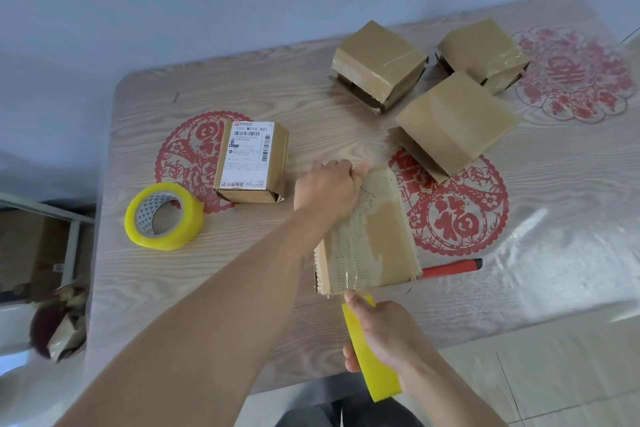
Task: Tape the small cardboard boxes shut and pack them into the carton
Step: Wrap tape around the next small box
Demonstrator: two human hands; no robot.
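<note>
Near the front edge of the tabletop (242,87), a little right of its middle, lies the small box being sealed (370,232), a worn one with its paper skin torn. Its long axis runs from the front edge toward the back, tilted slightly to the right. The left hand (327,187) presses on the box's far end with fingers curled over that edge, pinning it down. The right hand (384,333) sits just off the near end, past the front edge of the table, fingers wrapped around a yellow tape roll (374,357). A clear strip runs from the roll onto the box top (its sheen shows across the near end).

So the roll lies straight out along the box's long axis, on the near side, and the right hand is the one placed to pull or wrap the strip; the left is the anchor at the opposite end. A red-handled cutter (450,267) rests just beside the box's near right corner, closer to the right hand, which is occupied.

A second tape roll (164,217) sits toward the left edge, with a labelled box (251,159) behind it. Three taped boxes (457,121) cluster at the back right. No carton is clearly in view.
</note>
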